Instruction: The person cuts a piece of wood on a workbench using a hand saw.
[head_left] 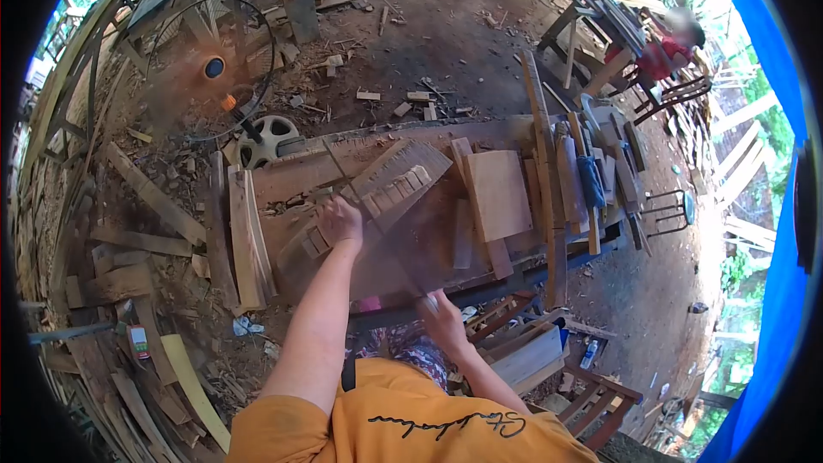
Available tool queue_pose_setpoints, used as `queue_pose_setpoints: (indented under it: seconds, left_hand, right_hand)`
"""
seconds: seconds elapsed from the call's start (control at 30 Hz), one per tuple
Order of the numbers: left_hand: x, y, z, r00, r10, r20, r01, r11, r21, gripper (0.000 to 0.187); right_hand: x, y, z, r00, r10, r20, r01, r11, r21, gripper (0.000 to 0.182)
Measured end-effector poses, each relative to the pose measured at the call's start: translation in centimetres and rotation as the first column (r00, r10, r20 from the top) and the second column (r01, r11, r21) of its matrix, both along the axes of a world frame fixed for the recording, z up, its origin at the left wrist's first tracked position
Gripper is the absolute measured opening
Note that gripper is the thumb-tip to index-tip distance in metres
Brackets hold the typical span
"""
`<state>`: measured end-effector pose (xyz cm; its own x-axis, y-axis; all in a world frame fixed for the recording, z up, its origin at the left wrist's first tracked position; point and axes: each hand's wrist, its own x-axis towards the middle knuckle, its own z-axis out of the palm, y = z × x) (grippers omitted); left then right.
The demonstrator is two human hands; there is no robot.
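A long, thin-bladed handsaw (399, 259) lies slantwise across a notched piece of wood (399, 191) on the workbench. My right hand (441, 321) is closed around the saw's near end, by the bench's front edge. My left hand (340, 221) is closed over the notched wood, left of the blade, and bears down on it; its fingertips are partly hidden. Under the notched wood lies a wider, slanted board (429, 159). Blur along the blade hides its teeth.
A squarish board (500, 195) and stacked planks (570, 184) lie on the bench's right side. Long strips (246, 240) cross its left end, near a spoked wheel (267, 139). Scrap wood covers the ground. A person in red (664, 58) sits at the far right.
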<state>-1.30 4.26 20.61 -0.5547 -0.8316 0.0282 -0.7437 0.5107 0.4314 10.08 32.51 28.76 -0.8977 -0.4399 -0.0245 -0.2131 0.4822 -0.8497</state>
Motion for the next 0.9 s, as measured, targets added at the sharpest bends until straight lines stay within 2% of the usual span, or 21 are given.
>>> queue_pose_setpoints:
  seconds: [0.07, 0.13, 0.2, 0.23, 0.33, 0.37, 0.4, 0.47, 0.5, 0.53, 0.57, 0.6, 0.67, 0.8, 0.9]
  left_hand:
    - [0.2, 0.9, 2.4, 0.989, -0.091, 0.116, 0.105, 0.987, -0.120, 0.033]
    - [0.4, 1.3, 3.1, 0.991, -0.096, 0.095, 0.108, 0.985, -0.133, 0.027]
    - [0.1, 1.7, 5.5, 0.997, -0.077, 0.026, 0.079, 0.989, -0.121, 0.023]
    - [0.4, 1.8, 5.1, 0.994, -0.105, 0.002, 0.104, 0.980, -0.169, 0.018]
    - [0.5, 1.7, 4.3, 0.990, -0.136, -0.043, 0.127, 0.977, -0.171, 0.018]
    - [0.7, 1.4, 4.0, 0.978, -0.187, -0.091, 0.165, 0.965, -0.206, 0.026]
    - [0.9, 1.2, 3.8, 0.976, -0.192, -0.099, 0.168, 0.964, -0.208, 0.026]
    - [1.8, 1.3, 5.3, 0.928, -0.360, -0.092, 0.353, 0.932, -0.089, 0.037]
    - [2.3, 1.3, 5.9, 0.924, -0.369, -0.097, 0.361, 0.928, -0.091, 0.037]
    - [2.9, 1.4, 6.5, 0.888, -0.450, -0.093, 0.436, 0.890, -0.136, 0.040]
    - [3.3, 1.4, 6.8, 0.847, -0.525, -0.086, 0.505, 0.844, -0.180, 0.044]
    - [3.5, 1.1, 6.7, 0.844, -0.528, -0.094, 0.506, 0.842, -0.184, 0.044]
    - [3.7, 0.2, 6.0, 0.791, -0.610, -0.056, 0.603, 0.791, -0.106, 0.054]
    - [4.3, -0.8, 4.9, 0.757, -0.654, 0.011, 0.649, 0.749, -0.136, 0.058]
    - [5.7, -0.6, 5.7, 0.793, -0.609, 0.018, 0.608, 0.791, -0.063, 0.060]
  right_hand:
    - [2.9, 3.8, 2.4, 0.987, -0.092, 0.131, 0.071, 0.985, 0.155, 0.019]
    - [4.9, 7.0, 4.3, 0.991, -0.102, 0.082, 0.082, 0.971, 0.225, 0.020]
    - [6.3, 8.9, 6.8, 0.993, -0.111, 0.031, 0.102, 0.969, 0.227, 0.021]
    - [6.6, 9.6, 7.7, 0.991, -0.130, -0.006, 0.128, 0.967, 0.220, 0.022]
    - [6.7, 10.7, 9.1, 0.982, -0.188, -0.027, 0.190, 0.969, 0.161, 0.023]
    - [6.6, 11.1, 8.5, 0.977, -0.208, -0.057, 0.214, 0.962, 0.169, 0.023]
    - [6.5, 11.1, 8.4, 0.975, -0.212, -0.065, 0.221, 0.961, 0.167, 0.023]
    - [6.0, 10.2, 9.0, 0.937, -0.332, 0.108, 0.323, 0.941, 0.098, 0.019]
    - [5.9, 10.4, 8.0, 0.840, -0.393, 0.375, 0.428, 0.904, -0.011, 0.022]
    - [6.0, 10.8, 7.5, 0.838, -0.400, 0.371, 0.436, 0.900, -0.014, 0.022]
    - [5.4, 10.3, 8.1, 0.808, -0.376, 0.453, 0.463, 0.881, -0.096, 0.021]
    - [4.7, 9.8, 8.5, 0.779, -0.339, 0.528, 0.491, 0.853, -0.176, 0.020]
    - [3.6, 9.3, 8.8, 0.796, -0.325, 0.510, 0.481, 0.852, -0.208, 0.019]
    - [1.4, 9.6, 8.7, 0.818, -0.329, 0.472, 0.464, 0.862, -0.204, 0.019]
    - [-0.5, 9.8, 9.0, 0.716, -0.248, 0.653, 0.494, 0.841, -0.222, 0.028]
